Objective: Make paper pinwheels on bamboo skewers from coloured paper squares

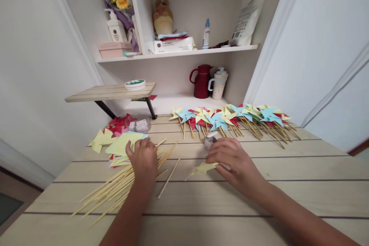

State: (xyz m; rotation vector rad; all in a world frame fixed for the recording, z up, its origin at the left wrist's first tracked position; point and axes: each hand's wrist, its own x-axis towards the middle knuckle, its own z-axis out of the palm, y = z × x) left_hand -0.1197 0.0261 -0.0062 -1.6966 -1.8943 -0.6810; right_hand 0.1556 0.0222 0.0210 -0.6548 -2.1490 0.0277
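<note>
Yellow folded paper lies on the table under your right hand, whose fingers press flat on it, not closed around it. A small tape roll sits just beyond those fingers. Your left hand rests palm down on the sticks, fingertips touching the yellow sheets; whether it grips anything you cannot tell. Behind lie red sheets, and a row of finished pinwheels spreads across the far table, with a red jug and a cup further back.
</note>
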